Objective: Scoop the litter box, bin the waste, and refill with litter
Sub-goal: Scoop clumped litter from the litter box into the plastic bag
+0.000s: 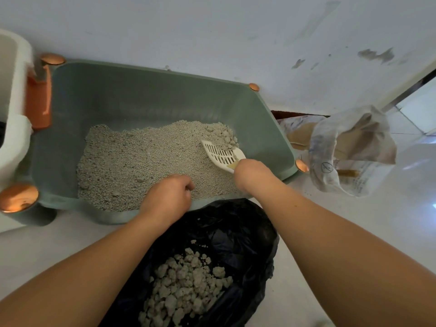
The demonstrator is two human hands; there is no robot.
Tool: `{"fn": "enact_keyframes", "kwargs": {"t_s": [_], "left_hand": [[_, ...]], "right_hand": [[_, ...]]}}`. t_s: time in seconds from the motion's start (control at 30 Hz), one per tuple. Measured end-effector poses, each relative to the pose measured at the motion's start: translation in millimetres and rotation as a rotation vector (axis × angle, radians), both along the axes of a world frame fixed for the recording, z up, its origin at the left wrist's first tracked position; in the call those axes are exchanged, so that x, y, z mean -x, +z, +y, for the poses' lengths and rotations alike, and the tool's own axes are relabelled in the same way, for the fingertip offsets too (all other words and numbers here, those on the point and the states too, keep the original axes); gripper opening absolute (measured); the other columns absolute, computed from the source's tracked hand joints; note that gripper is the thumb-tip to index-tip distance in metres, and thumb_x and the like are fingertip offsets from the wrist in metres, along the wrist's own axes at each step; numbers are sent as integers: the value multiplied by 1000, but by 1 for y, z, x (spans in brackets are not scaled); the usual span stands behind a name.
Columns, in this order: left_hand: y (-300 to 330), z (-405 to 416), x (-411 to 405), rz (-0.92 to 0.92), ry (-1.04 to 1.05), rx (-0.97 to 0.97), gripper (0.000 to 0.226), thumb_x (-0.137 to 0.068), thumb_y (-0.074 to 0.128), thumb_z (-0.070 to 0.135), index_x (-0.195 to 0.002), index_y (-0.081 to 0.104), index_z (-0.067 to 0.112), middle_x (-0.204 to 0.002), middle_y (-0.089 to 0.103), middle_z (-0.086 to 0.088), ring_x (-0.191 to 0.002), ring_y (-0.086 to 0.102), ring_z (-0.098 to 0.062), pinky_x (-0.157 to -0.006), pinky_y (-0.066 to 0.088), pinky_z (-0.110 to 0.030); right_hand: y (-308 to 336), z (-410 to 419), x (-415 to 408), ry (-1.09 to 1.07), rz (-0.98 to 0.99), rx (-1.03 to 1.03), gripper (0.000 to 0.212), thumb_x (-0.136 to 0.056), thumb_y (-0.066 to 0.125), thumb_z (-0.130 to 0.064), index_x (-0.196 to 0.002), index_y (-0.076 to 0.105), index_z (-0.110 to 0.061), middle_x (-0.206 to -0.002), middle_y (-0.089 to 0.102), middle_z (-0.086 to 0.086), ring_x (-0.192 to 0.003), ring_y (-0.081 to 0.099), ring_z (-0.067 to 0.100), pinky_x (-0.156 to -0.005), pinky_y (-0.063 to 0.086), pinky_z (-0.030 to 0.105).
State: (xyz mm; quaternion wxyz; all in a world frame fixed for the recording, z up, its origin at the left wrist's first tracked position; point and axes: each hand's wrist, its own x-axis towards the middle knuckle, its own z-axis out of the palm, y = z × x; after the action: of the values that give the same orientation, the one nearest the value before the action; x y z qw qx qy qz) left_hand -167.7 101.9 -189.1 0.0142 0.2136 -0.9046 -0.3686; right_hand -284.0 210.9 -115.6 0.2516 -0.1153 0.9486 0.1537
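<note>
A green litter box (132, 95) with copper corner caps stands against the wall, holding grey litter (141, 161) with clumps at the far right. My right hand (250, 173) grips the handle of a white slotted scoop (220, 154), whose blade lies on the litter near those clumps. My left hand (169, 197) curls over the box's front rim and holds it. A black bin bag (236, 234) lies open in front of the box, with several grey clumps of waste (186, 279) inside.
A clear plastic litter bag (349, 149) sits open on the floor to the right of the box. A white container (14, 102) with an orange part (39, 100) stands at the left. The floor is pale tile, and a wall runs behind.
</note>
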Motion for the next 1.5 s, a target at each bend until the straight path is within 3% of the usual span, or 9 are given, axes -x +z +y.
{"fn": "enact_keyframes", "kwargs": {"t_s": [0.07,0.17,0.23,0.43,0.73,1.0,1.5], "left_hand": [[0,0,-1,-1,3,-9,26,-86,48,11,-101,67,19,-113,64,-2,-97,61,-23,-86,50,-34],[0,-1,-1,0,11,-42,26,-84,48,10,-99,67,20,-110,64,0,-96,60,-22,-87,50,-35],[0,-2,0,0,18,-64,25,-84,49,9,-96,67,21,-109,65,1,-95,60,-21,-87,50,-36],[-3,-3,1,1,53,-105,26,-84,49,9,-94,68,23,-105,66,2,-92,60,-18,-86,51,-35],[-3,-2,2,9,46,-71,26,-85,48,9,-95,68,21,-105,65,3,-88,58,-14,-82,49,-28],[-1,-2,3,-14,67,-106,26,-84,49,8,-91,68,23,-100,66,3,-85,61,-16,-81,52,-33],[4,-2,1,7,104,-112,27,-82,50,0,-93,71,13,-101,70,-4,-86,61,-19,-77,44,-22]], "right_hand": [[-4,-2,2,-48,20,71,33,-89,49,-2,-122,50,-5,-74,45,7,-69,47,22,-65,40,30],[-14,-5,4,-121,59,247,36,-89,45,-3,-124,50,-6,-109,57,13,-86,52,28,-69,40,32],[-20,-5,4,-135,99,324,34,-91,43,-6,-124,49,-5,-118,55,16,-88,51,29,-68,40,33],[-29,-4,11,-179,166,454,34,-93,39,-12,-126,44,-8,-120,51,18,-104,53,33,-73,40,37],[-40,5,10,-212,230,595,36,-97,38,-18,-132,41,-19,-121,48,14,-107,51,32,-87,43,40],[-40,6,1,-290,239,800,40,-98,40,-22,-138,36,-25,-126,46,9,-111,50,27,-96,44,45],[-34,16,-10,-267,224,912,43,-97,45,-21,-139,38,-28,-126,47,9,-114,48,25,-94,39,37]]}}
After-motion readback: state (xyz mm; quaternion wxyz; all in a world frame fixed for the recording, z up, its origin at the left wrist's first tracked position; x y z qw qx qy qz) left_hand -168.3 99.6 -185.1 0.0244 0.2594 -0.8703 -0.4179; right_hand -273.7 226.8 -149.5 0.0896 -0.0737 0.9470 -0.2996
